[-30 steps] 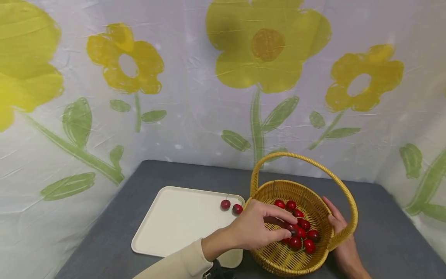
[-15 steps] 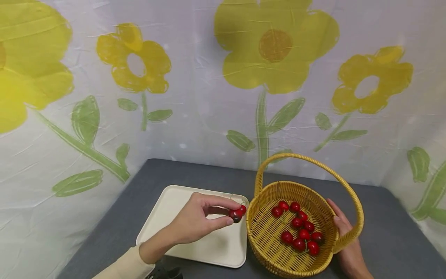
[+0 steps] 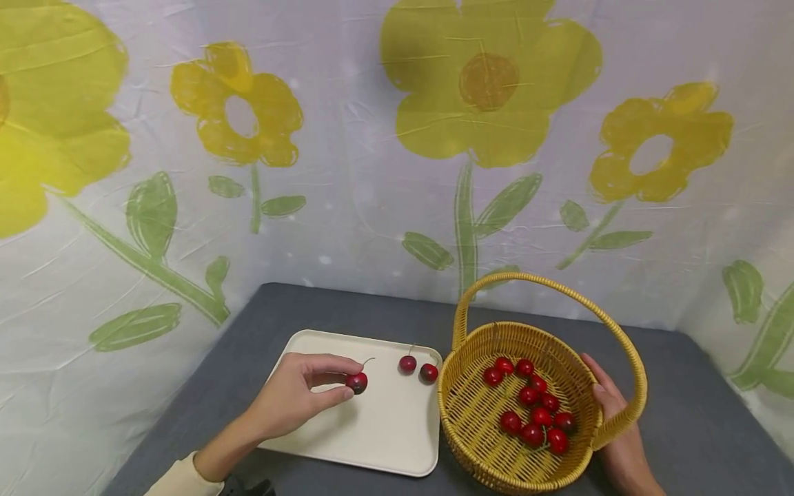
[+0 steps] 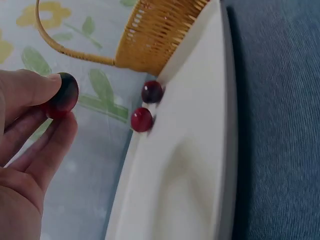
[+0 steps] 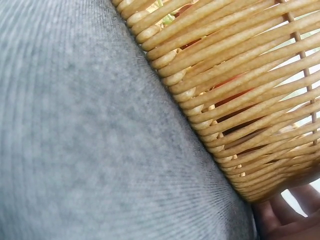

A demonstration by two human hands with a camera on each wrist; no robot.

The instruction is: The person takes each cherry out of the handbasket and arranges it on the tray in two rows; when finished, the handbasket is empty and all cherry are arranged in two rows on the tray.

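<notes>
My left hand (image 3: 298, 389) pinches a dark red cherry (image 3: 356, 383) between thumb and fingertips, its thin stem pointing up, over the white tray (image 3: 372, 444). In the left wrist view this cherry (image 4: 64, 95) is held above the tray's surface. Two more cherries lie near the tray's far right corner, one cherry (image 3: 407, 364) with its stem up and another cherry (image 3: 429, 373) close to the basket. My right hand (image 3: 620, 441) holds the outer right side of the yellow wicker basket (image 3: 462, 437), thumb at the rim. Several red cherries (image 3: 541, 416) lie inside.
The basket's tall arched handle (image 3: 546, 281) rises over its opening. Tray and basket stand side by side on a dark grey cloth-covered table (image 3: 688, 413). Behind and around the table hangs a pale curtain (image 3: 347, 227) with painted yellow flowers.
My left hand has taken a cherry out of the basket and carried it left, past the two cherries, to over the tray's middle. My right hand has stayed at the basket's side.
</notes>
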